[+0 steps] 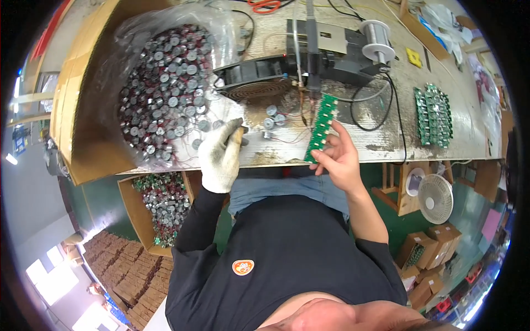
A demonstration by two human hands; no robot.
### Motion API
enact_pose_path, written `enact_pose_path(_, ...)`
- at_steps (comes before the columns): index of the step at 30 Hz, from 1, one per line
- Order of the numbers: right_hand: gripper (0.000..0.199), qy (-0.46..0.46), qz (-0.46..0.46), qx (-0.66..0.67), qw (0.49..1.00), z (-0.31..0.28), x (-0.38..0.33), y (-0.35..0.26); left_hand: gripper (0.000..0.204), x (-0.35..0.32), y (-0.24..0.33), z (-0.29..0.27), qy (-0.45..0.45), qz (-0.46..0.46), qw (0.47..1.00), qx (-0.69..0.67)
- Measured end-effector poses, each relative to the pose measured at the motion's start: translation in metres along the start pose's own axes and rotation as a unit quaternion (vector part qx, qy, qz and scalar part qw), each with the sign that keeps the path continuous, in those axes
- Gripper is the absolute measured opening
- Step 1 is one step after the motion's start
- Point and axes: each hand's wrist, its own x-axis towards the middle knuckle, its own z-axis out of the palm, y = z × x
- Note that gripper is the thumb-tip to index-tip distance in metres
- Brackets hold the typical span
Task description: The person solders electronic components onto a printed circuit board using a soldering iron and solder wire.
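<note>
My right hand [343, 160] is bare and grips the lower end of a long green circuit board strip [321, 129] between thumb and fingers. The strip stands tilted, its upper end close to the tip of a soldering machine [313, 55]. A worn white glove with darkened fingertips covers my left hand [219, 161]. Its fingers are closed together above the table's near edge; whatever they may hold is hidden. Between both hands lie several small round silver motors [271, 120] with thin red wires. A large heap of the same motors [165, 88] spreads out left of my left hand.
Clear plastic [124, 36] and a cardboard box [77, 105] border the motor heap. Behind my hands stand a black fan [251, 80] and a solder wire spool [376, 34]. Stacked green boards [433, 116] lie at the right. A black cable [395, 105] hangs over the table edge.
</note>
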Motion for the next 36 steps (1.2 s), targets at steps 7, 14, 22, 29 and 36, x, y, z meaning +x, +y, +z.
enact_pose_path(7,0.074,-0.009,0.004,0.004,1.000,0.002,0.002,-0.003,0.030,-0.020,0.016,0.047,-0.056,-0.162,0.953,-0.248)
enact_pose_path(14,0.074,-0.025,-0.012,0.024,0.999,0.004,0.005,-0.001,0.021,-0.016,0.020,0.064,-0.110,-0.122,0.973,-0.162)
enact_pose_path(22,0.074,-0.021,-0.026,0.034,0.999,0.003,0.003,0.001,0.016,-0.003,0.024,0.073,-0.168,-0.231,0.917,-0.278)
enact_pose_path(29,0.074,-0.018,-0.031,0.046,0.998,0.005,0.005,-0.005,0.015,0.001,0.027,0.072,-0.181,-0.254,0.884,-0.347)
enact_pose_path(36,0.073,-0.023,-0.037,0.042,0.998,0.003,0.010,-0.004,0.015,0.006,0.020,0.075,-0.180,-0.225,0.909,-0.302)
